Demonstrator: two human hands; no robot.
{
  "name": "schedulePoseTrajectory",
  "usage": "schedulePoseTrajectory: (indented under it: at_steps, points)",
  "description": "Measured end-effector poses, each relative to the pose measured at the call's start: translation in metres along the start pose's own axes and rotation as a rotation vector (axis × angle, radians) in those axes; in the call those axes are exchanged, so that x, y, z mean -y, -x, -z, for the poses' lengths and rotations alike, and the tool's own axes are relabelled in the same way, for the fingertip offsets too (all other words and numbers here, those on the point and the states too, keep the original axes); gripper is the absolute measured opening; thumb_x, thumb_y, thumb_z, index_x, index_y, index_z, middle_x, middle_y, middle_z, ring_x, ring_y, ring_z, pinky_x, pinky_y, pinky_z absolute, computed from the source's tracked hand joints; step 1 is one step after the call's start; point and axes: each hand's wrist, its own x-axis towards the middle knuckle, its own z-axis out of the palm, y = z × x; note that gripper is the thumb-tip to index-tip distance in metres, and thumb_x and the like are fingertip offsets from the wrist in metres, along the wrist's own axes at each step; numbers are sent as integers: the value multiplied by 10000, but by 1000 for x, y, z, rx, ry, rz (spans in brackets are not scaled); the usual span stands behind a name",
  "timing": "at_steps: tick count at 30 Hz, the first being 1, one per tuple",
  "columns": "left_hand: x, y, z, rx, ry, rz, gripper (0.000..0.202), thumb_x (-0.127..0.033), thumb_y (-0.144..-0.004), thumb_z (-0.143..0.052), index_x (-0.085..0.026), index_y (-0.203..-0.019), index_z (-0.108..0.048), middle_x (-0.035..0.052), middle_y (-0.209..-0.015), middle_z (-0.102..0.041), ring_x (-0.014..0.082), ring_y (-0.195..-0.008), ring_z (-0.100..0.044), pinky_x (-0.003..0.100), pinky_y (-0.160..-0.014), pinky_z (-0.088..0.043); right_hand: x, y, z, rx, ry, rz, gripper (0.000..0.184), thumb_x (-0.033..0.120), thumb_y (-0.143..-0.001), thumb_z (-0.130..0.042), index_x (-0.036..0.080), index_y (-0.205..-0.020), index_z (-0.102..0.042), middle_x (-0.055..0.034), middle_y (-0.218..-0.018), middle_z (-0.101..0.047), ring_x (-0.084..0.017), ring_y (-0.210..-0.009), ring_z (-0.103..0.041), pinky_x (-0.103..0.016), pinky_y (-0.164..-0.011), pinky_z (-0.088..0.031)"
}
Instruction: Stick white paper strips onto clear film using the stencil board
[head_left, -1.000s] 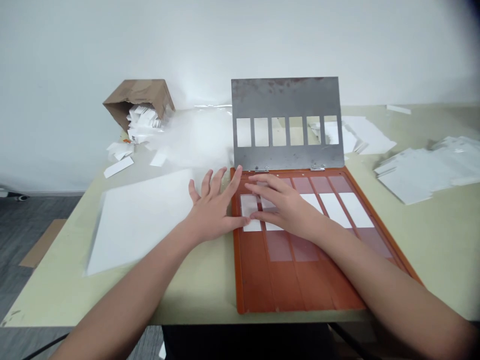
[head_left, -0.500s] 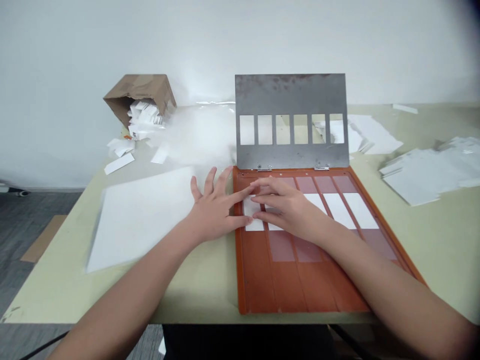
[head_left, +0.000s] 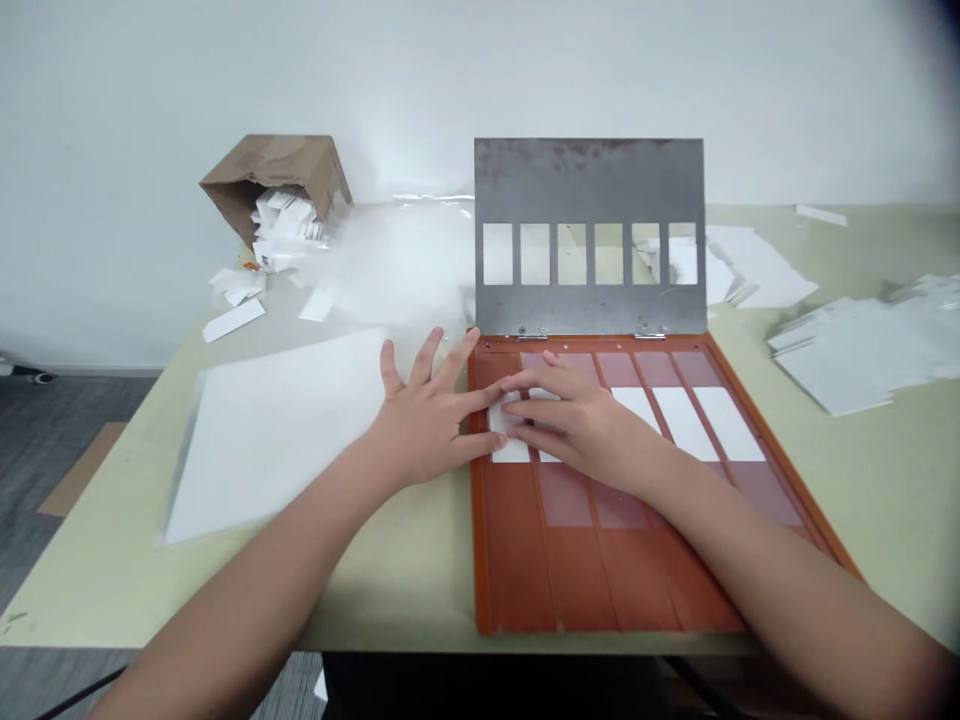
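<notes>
A reddish-brown tray with long dividers lies on the table, and a grey metal lid with a row of rectangular windows stands raised on its hinges. White cards lie side by side across the channels, over translucent strips. At the tray's left edge, my left hand has its fingers spread, thumb and index finger on the leftmost white card. My right hand stretches its fingers over the same card, fingertips touching it. The hand covers parts of the middle cards.
Left of the tray lies a large white sheet stack. Behind it, a tipped cardboard box spills white paper pieces, near clear plastic wrapping. More white cards are heaped at right. A white wall rises behind the table.
The view has shifted slightly. Both hands stay almost in place at the leftmost card, and my right hand's fingers are spread a little more.
</notes>
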Motion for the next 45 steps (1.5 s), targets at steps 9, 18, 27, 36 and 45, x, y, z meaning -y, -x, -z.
schedulePoseTrajectory:
  at_steps: [9,18,27,36,45]
  points:
    - [1,0,1,-1,8,2,484,-644,-862,-582,-512,-1328,-568,-7,-1676,-101,443,-1515,-35,784,-1055,126,3,0,0,-24,-17,23,186,201,-974,-510,197,-942,-693,-97,-1160,-670,-194,-1009,-676,-617,-1160,-338]
    - [0,0,1,-50,12,-13,445,-643,-827,-637,-520,-1255,-627,-35,-1665,-158,440,-1512,-70,755,-1062,171,3,0,-1,-23,-22,14,187,179,-976,-499,217,-946,-679,-84,-1159,-655,-178,-1018,-667,-433,-919,-585]
    - [2,0,-2,-69,19,-23,478,-660,-820,-634,-516,-1276,-613,-38,-1659,-183,443,-1507,-95,753,-1071,161,5,-1,0,-26,-7,5,144,181,-970,-521,197,-979,-663,-100,-1138,-649,-175,-973,-677,-396,-872,-609]
    - [1,-1,1,-44,44,-13,530,-633,-818,-656,-554,-1329,-537,-44,-1660,-175,452,-1506,-84,775,-1064,139,-3,1,-1,-54,58,1,107,176,-954,-549,207,-988,-646,-84,-1149,-637,-184,-1034,-670,-543,-1156,-401]
    - [2,0,1,-28,50,-23,496,-646,-837,-624,-528,-1316,-570,-28,-1671,-128,446,-1512,-52,766,-1056,161,-9,-2,-4,-60,118,-23,106,260,-958,-563,187,-978,-637,-95,-1093,-638,-199,-1011,-657,-564,-1163,-357]
